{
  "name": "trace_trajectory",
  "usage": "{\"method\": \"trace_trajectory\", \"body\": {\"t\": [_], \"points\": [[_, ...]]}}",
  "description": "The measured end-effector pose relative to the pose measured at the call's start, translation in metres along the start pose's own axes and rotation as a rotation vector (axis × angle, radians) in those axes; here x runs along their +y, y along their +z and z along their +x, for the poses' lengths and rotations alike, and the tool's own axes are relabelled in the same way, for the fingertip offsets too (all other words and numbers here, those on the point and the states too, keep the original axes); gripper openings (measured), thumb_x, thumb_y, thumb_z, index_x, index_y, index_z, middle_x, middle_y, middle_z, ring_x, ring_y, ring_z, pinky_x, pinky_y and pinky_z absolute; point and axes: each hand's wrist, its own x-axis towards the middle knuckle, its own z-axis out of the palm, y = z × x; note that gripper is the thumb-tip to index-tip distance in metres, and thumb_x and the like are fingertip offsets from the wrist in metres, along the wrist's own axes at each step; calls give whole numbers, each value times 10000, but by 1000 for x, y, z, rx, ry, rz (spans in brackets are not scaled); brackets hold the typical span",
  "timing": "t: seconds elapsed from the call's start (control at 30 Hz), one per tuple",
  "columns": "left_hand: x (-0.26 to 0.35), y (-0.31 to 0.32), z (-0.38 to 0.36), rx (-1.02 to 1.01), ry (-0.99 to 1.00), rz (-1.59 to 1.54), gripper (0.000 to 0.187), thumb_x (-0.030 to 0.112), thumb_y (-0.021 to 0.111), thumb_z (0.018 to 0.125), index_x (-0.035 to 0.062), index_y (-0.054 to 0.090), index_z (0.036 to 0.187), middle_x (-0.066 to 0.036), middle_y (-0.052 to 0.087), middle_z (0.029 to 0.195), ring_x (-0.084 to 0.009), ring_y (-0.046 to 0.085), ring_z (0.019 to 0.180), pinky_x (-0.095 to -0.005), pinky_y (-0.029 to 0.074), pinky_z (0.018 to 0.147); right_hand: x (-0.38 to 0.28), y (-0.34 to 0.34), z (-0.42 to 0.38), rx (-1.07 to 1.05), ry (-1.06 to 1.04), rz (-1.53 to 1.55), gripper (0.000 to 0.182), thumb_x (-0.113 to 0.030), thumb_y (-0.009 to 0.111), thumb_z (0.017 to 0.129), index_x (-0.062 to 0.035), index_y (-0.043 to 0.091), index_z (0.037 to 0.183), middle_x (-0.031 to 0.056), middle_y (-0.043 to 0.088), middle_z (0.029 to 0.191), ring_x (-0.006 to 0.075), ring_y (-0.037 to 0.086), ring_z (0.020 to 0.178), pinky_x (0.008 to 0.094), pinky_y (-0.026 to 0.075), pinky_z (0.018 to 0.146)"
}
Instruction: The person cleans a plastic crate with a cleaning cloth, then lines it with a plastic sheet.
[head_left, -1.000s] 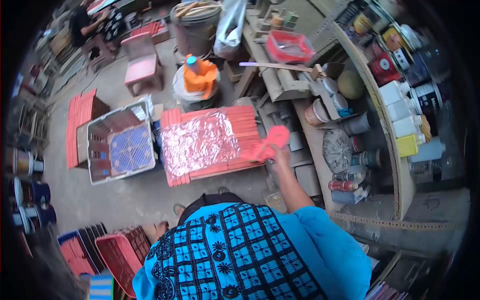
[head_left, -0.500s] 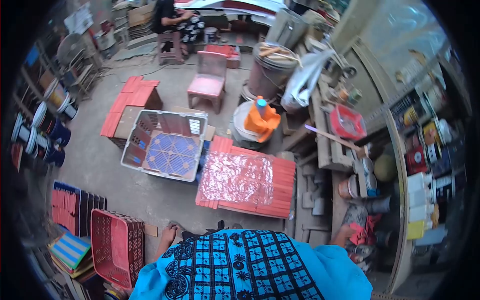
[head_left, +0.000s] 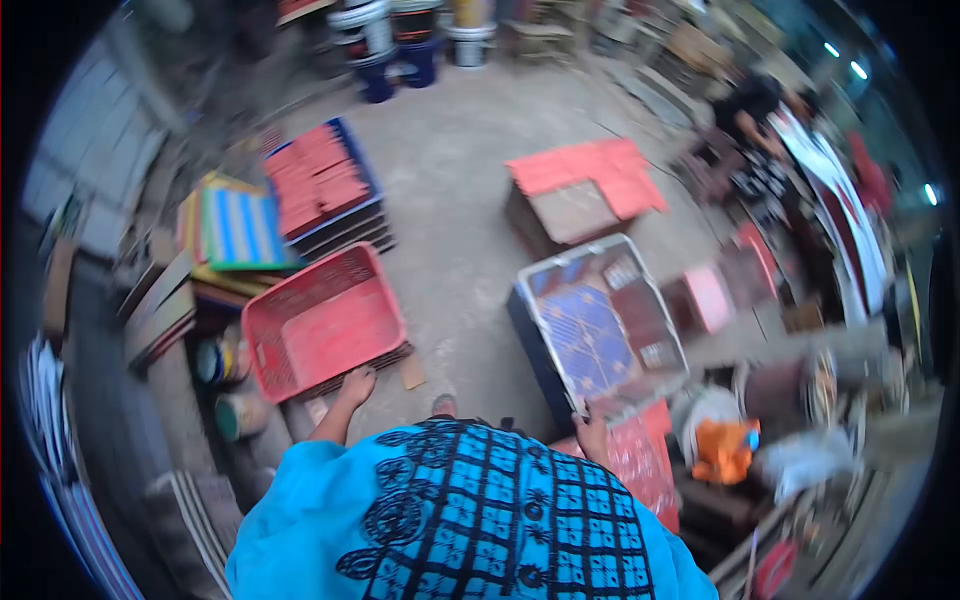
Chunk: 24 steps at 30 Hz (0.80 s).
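My left hand (head_left: 357,386) hangs low beside the near right edge of a red plastic basket (head_left: 385,300), its fingers smeared by motion. The basket is stacked on others, and its inside shows a bare red floor. On the other side, my right hand (head_left: 591,428) is right at the near corner of a pale grey plastic crate (head_left: 556,372), its fingertips overlapping the rim. The crate has a blue patterned floor. Beneath my right forearm, red strips under clear bubble wrap (head_left: 640,462) are partly hidden by my sleeve.
Red strips fill a dark blue crate (head_left: 345,150) at the back left, near stacked coloured boards (head_left: 235,225). Red pieces top a box (head_left: 535,225) beyond the grey crate. An orange bag (head_left: 722,450) lies to the right. A person (head_left: 755,125) sits at the far right.
My view has swung left, bringing the red basket in front of me and the grey crate to my right. My right hand has come from the far right side to the crate's near corner.
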Motion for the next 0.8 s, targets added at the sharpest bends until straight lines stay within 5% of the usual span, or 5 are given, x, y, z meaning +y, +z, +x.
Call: {"method": "trace_trajectory", "body": {"t": [0.13, 0.3, 0.37, 0.6, 0.8], "points": [[-27, 0, 34, 74, -147, 54, 358, 277, 375, 788, 24, 593, 916, -199, 562, 1014, -358, 514, 968, -426, 406, 835, 13, 20, 67, -169, -224, -213, 450, -164, 596, 757, -25, 485, 1170, 212, 582, 996, 315, 601, 821, 363, 467, 728], [-35, 8, 70, -46, -324, 85, 414, 294, 403, 764, 1, 592, 988, -208, 551, 1059, -362, 510, 1013, -425, 396, 876, 100, 39, 191, -611, 89, -312, 571, -305, 596, 733, -52, 442, 1220, 224, 532, 1111, 309, 536, 1017, 392, 408, 868], [-14, -16, 70, -11, -436, 33, 418, 287, 404, 759, -3, 591, 995, -218, 547, 1060, -369, 508, 1016, -423, 395, 881, 54, 36, 235, -704, -232, -528, 555, -277, 585, 744, -48, 435, 1226, 224, 535, 1112, 301, 511, 1065, 386, 394, 895], [-53, -11, 92, -192, -450, 213, 379, 250, 400, 761, 29, 602, 994, -206, 535, 1094, -354, 504, 1027, -419, 394, 887, -212, 74, 347, -475, -430, -491, 399, -233, 611, 748, -59, 557, 1103, 205, 603, 958, 344, 588, 880, 362, 460, 777], [-3, -105, 164, -300, -535, 114, 342, 245, 428, 758, 66, 609, 987, -187, 541, 1088, -331, 526, 997, -423, 431, 838, -315, 188, 451, -580, -456, -167, 343, -170, 551, 813, -14, 538, 1119, 154, 613, 984, 194, 585, 886, 293, 444, 796]]}}
